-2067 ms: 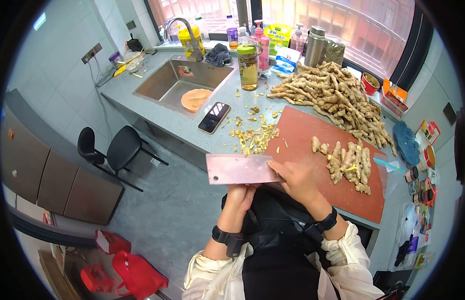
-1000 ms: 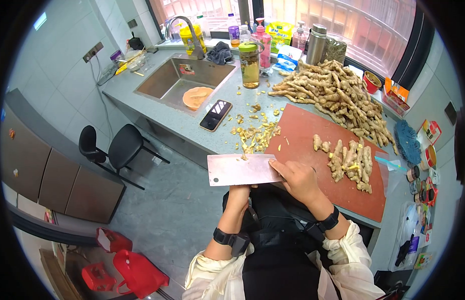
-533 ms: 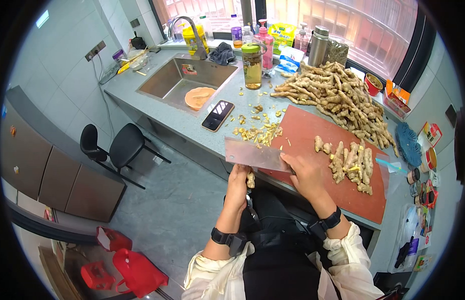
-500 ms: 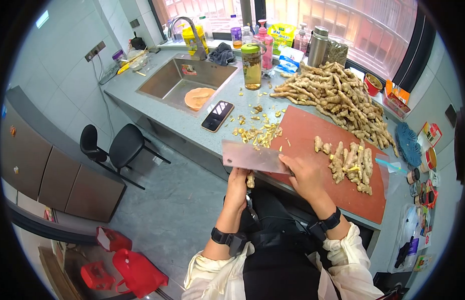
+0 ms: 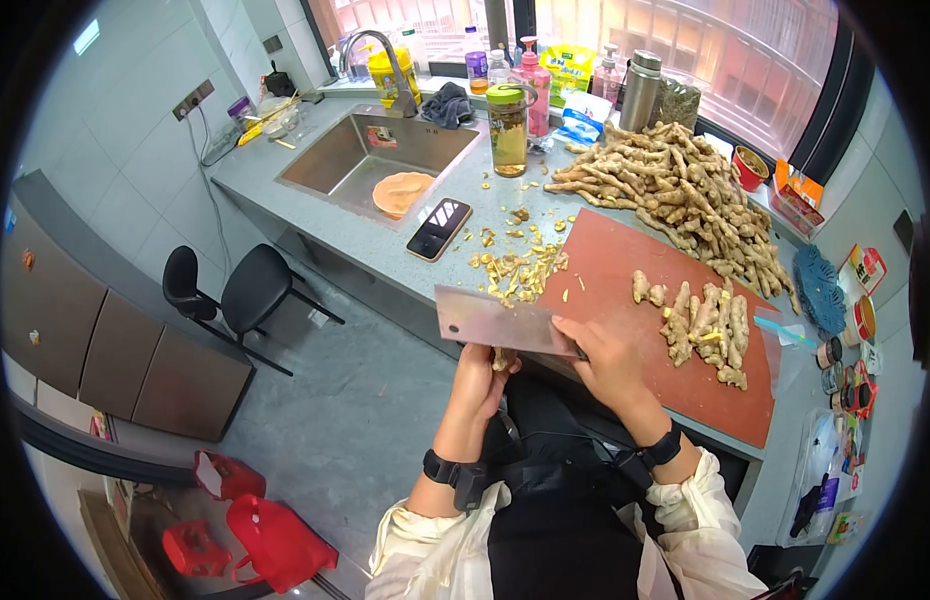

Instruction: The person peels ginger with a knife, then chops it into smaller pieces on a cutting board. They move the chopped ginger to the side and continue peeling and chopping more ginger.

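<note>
My right hand (image 5: pixel 603 362) is closed round the handle of a wide cleaver (image 5: pixel 500 322), its blade stretching left just past the counter's front edge. Below the blade, my left hand (image 5: pixel 477 378) grips a piece of ginger (image 5: pixel 501 359), mostly hidden by fingers and steel. Several cut ginger pieces (image 5: pixel 703 325) lie in a group on the reddish-brown cutting board (image 5: pixel 605 270). Yellowish ginger scraps (image 5: pixel 520 275) are scattered on the counter left of the board. Behind it rises a large heap of whole ginger (image 5: pixel 685 190).
A phone (image 5: pixel 439 230) lies beside the sink (image 5: pixel 335 150), which holds an orange dish (image 5: pixel 401 194). A green-lidded tea bottle (image 5: pixel 507 135) stands behind the scraps. Jars (image 5: pixel 829 352) and packets line the right side. A black chair (image 5: pixel 255 290) stands on the floor at left.
The cleaver has shifted slightly left and down, its blade tilted a little more. My left hand has turned slightly around the ginger. The view has moved a little.
</note>
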Action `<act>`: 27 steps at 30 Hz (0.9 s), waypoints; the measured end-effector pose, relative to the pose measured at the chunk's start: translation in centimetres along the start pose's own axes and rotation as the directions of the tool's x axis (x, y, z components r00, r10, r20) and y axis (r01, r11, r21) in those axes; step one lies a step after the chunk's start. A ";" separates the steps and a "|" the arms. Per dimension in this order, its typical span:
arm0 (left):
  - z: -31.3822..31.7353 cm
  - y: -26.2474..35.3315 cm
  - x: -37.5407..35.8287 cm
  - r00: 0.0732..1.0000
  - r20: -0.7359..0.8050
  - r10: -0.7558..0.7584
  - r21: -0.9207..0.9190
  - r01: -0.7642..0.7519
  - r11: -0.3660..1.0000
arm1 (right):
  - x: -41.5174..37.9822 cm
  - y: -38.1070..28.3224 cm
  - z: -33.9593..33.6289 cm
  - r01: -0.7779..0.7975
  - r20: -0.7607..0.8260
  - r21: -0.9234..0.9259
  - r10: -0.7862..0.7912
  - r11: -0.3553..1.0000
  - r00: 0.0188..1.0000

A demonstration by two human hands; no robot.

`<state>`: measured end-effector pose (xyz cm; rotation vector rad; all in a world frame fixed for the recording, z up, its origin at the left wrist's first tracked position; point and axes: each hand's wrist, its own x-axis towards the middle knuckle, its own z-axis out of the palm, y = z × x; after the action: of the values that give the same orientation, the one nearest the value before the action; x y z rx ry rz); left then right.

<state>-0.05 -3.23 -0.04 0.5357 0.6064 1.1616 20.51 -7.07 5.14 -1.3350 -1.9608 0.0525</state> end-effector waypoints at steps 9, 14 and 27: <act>-0.6 -1.5 0.0 0.999 -0.016 -0.033 -0.258 0.028 0.966 | 0.0 -1.7 -0.4 0.147 0.050 -0.017 -0.146 0.989 0.988; -0.1 -1.1 -0.3 0.998 0.013 -0.062 -0.341 0.063 0.938 | -0.1 -1.6 0.2 0.179 0.016 -0.075 -0.178 0.981 0.984; 0.2 -1.5 0.2 0.994 0.056 -0.093 -0.444 0.108 0.890 | -0.1 -1.2 1.5 0.208 -0.044 -0.147 -0.216 0.967 0.975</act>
<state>1.16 -3.49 -0.98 0.1265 0.3155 1.1449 18.67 -7.13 4.53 -1.1918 -2.0768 -0.2307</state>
